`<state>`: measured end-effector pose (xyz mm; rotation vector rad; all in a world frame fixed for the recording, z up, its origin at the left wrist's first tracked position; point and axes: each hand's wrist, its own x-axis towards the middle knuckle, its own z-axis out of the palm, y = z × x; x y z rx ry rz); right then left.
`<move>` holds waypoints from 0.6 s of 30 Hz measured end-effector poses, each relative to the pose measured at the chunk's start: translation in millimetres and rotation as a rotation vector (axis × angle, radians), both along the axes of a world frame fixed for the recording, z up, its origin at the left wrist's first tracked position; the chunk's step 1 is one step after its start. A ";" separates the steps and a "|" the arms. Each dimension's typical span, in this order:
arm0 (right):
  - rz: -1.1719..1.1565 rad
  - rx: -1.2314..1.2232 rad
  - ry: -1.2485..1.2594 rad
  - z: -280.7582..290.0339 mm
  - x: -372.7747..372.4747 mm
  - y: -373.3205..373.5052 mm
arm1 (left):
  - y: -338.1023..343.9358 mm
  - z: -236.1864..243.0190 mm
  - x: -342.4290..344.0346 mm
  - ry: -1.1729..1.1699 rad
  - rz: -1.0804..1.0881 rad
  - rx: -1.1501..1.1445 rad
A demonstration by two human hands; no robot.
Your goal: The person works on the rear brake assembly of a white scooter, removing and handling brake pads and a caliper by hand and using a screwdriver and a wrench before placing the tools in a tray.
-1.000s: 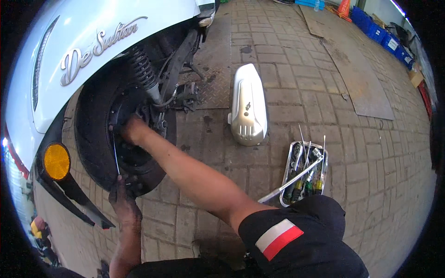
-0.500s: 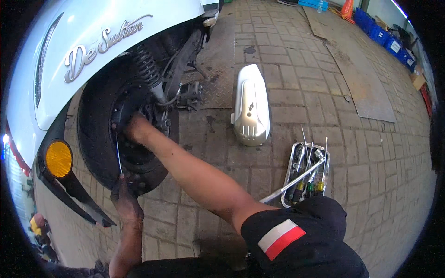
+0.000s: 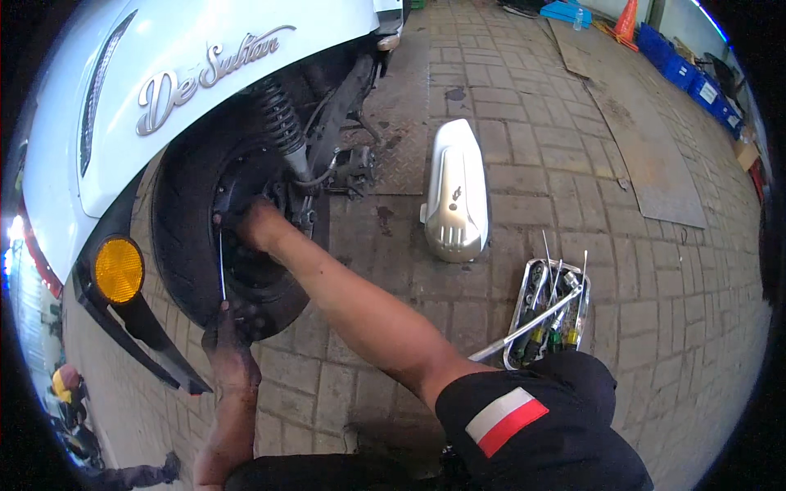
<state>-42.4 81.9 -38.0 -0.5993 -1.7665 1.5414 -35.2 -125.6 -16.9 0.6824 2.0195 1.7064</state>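
Note:
The white scooter's rear wheel (image 3: 176, 237), with a black tyre and dark rim, stands at the left. My left hand (image 3: 229, 348) is closed below the wheel around a screwdriver (image 3: 222, 266). Its thin metal shaft points up across the rim, and my fist hides the handle. Across the wheel, my right hand (image 3: 255, 222) reaches in at the rim near the hub. A fingertip shows close to the top end of the shaft. The other fingers are dark and mostly hidden, so their grip is unclear. A coiled shock absorber (image 3: 282, 123) is above this hand.
A silver-white cover (image 3: 457, 192) lies on the brick paving. Right of my arm, a metal tray (image 3: 514, 323) holds several tools, with a long-handled wrench (image 3: 528, 321) across it. Blue bins (image 3: 704, 88) and an orange cone (image 3: 627, 20) stand far right. An orange reflector (image 3: 119, 269) hangs near the wheel.
The whole view has shifted, so the scene sits slightly farther right and lower. Both hands keep their places at the wheel. A person's leg and shoe now show at the lower left.

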 end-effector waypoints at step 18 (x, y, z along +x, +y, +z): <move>0.091 -0.147 0.009 -16.8 -8.6 6.5 | -5.0 9.0 -5.9 -0.085 -0.012 0.033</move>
